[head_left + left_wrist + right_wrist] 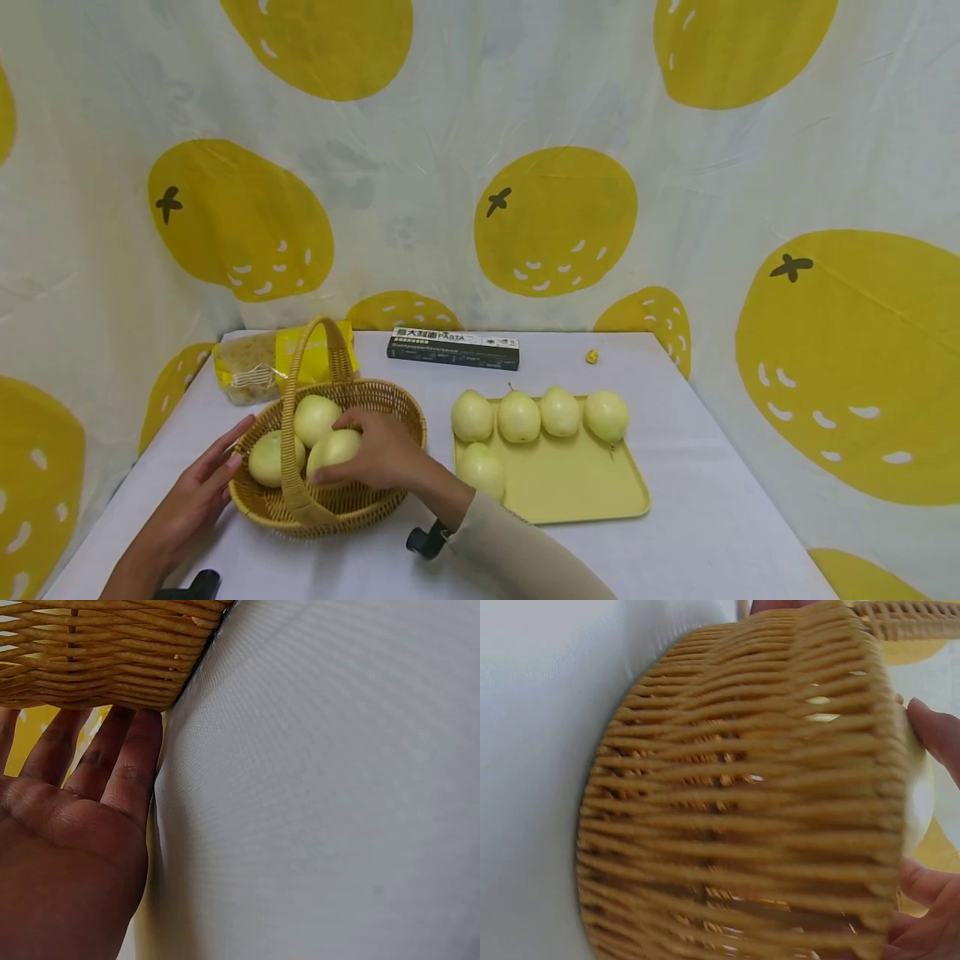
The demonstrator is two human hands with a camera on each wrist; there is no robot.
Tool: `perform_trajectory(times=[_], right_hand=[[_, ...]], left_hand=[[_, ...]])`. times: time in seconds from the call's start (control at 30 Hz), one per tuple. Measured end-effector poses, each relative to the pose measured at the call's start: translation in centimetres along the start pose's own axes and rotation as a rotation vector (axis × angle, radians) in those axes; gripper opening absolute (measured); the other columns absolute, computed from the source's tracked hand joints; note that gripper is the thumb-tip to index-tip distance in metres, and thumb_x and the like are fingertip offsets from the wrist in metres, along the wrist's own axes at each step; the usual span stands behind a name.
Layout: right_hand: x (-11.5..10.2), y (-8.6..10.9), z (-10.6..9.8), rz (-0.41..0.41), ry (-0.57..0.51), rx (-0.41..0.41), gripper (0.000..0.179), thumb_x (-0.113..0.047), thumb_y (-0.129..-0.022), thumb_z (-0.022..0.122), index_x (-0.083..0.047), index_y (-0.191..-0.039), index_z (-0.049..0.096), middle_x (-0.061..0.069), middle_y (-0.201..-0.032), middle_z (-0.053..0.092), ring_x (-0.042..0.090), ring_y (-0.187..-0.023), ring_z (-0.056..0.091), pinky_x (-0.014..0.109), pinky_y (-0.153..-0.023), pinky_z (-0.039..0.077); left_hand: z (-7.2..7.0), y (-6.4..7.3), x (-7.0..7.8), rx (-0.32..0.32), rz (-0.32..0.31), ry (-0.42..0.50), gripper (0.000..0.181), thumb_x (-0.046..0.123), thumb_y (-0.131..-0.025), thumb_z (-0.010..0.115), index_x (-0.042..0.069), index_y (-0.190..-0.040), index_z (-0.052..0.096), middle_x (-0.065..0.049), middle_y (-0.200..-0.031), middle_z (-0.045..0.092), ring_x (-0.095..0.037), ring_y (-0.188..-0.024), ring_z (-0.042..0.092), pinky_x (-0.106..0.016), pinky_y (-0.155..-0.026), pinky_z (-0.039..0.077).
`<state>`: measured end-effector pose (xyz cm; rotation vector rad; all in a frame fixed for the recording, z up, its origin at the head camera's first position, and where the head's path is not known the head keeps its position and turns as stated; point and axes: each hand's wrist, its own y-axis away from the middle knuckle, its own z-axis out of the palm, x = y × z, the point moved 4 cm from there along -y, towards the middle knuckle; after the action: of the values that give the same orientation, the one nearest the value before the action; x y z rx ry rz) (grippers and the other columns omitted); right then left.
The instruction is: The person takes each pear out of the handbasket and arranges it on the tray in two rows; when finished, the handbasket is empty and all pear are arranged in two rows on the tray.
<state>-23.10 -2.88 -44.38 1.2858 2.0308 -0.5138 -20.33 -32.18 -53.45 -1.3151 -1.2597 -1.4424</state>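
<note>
Head view first: I count eight pale yellow-green pears, three at the wicker basket (390, 400) and five on the yellow tray (570, 483). The person's right hand (386, 452) grips one, the held pear (330, 457), thumb and fingers curved round it, inside the basket's outline on the near side of the other two basket pears (316, 419). From the right wrist that pear rises partly above the rim; whether it touches the basket floor I cannot tell. The left hand (197, 498) holds nothing, its fingers stretched out and resting against the basket's outer left side, as the left wrist view also shows.

The tray, one of it, lies to the right of the basket, with four tray pears (519, 417) in a row along its far edge and a fifth near its left edge. Behind stand one yellow-and-clear food packet (251, 367), one black-and-white pasta box (453, 348) and one small yellow object (592, 357), too small to make out.

All this rests on one table under a smooth white cloth (690, 533). Around it hangs a pale curtain (420, 200) printed with big yellow fruits, some cut off by the view's edges.
</note>
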Motion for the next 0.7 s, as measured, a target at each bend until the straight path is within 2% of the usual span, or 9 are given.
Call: perform_trajectory(times=[0.13, 0.33, 0.53, 0.7], right_hand=[[0.1, 0.4, -1.0, -0.024, -0.023, 0.022, 0.065, -0.059, -0.07, 0.096, -0.032, -0.122, 0.069, -0.015, -0.117, 0.071, 0.001, -0.103, 0.061, 0.019, -0.083, 0.051], [0.4, 1.4, -2.6, -0.01, -0.071, 0.047, 0.062, -0.055, -0.068, 0.098, -0.035, -0.119, 0.069, -0.016, -0.113, 0.07, 0.003, -0.098, 0.061, 0.022, -0.079, 0.052], [0.9, 2.5, -4.1, -0.003, -0.122, 0.073, 0.07, -0.055, -0.068, 0.098, -0.036, -0.129, 0.07, -0.017, -0.118, 0.07, 0.004, -0.102, 0.062, 0.023, -0.081, 0.054], [1.6, 3.4, -5.6, -0.051, -0.167, 0.093, 0.071, -0.054, -0.07, 0.097, -0.037, -0.133, 0.069, -0.016, -0.119, 0.071, 0.005, -0.102, 0.065, 0.024, -0.08, 0.057]], left_hand=[[0.0, 0.0, 0.0, 0.006, -0.013, -0.004, 0.065, 0.038, -0.115, 0.048, 0.038, -0.171, 0.015, 0.007, -0.181, -0.008, 0.033, -0.12, 0.041, -0.002, -0.097, 0.047], [0.0, 0.0, -0.1, 0.007, -0.024, -0.007, 0.066, 0.039, -0.114, 0.048, 0.039, -0.171, 0.015, 0.006, -0.181, -0.009, 0.033, -0.119, 0.041, -0.002, -0.097, 0.047], [0.0, 0.0, -0.1, 0.001, -0.026, 0.013, 0.065, 0.038, -0.114, 0.048, 0.04, -0.171, 0.016, 0.008, -0.181, -0.009, 0.032, -0.116, 0.042, -0.002, -0.097, 0.047], [0.0, 0.0, -0.1, 0.003, -0.027, 0.003, 0.066, 0.04, -0.114, 0.049, 0.041, -0.171, 0.016, 0.011, -0.181, -0.008, 0.032, -0.12, 0.04, -0.002, -0.098, 0.047]])
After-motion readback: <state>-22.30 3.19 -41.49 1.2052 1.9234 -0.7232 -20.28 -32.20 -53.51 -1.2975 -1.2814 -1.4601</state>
